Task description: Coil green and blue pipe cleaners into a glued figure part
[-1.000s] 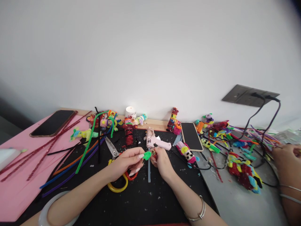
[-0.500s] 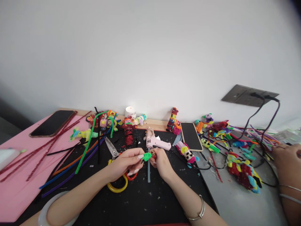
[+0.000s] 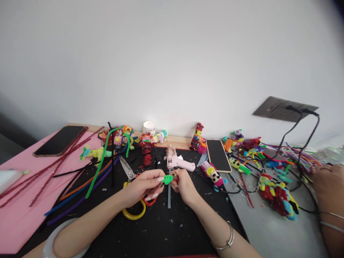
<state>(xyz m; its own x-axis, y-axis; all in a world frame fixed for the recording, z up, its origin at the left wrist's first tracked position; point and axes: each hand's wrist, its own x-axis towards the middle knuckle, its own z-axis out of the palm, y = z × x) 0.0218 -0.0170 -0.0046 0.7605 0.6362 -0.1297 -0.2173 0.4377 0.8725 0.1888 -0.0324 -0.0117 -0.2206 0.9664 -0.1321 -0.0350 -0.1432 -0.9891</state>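
Note:
Between finger and thumb my left hand (image 3: 147,182) pinches a small bright green coiled pipe cleaner piece (image 3: 168,179). Right beside it, my right hand (image 3: 185,185) is closed, with a small reddish-gold bit showing at its fingers; what it grips is mostly hidden. Just beyond my hands lies a pale pink glue gun (image 3: 181,163), its clear glue stick (image 3: 169,199) pointing back toward me. Scissors (image 3: 134,215) with yellow and red handles lie partly under my left hand, blades pointing away.
Loose pipe cleaners (image 3: 94,179) and a dark phone (image 3: 60,141) lie on the left. Pipe cleaner figures (image 3: 147,150) line the wall. At right are another phone (image 3: 219,156), black cables (image 3: 287,132), more figures (image 3: 279,197) and another person's hand (image 3: 326,182). A black mat (image 3: 161,236) lies underneath.
Almost nothing differs. The green piece stays pinched at nearly the same spot, and both hands hold their places.

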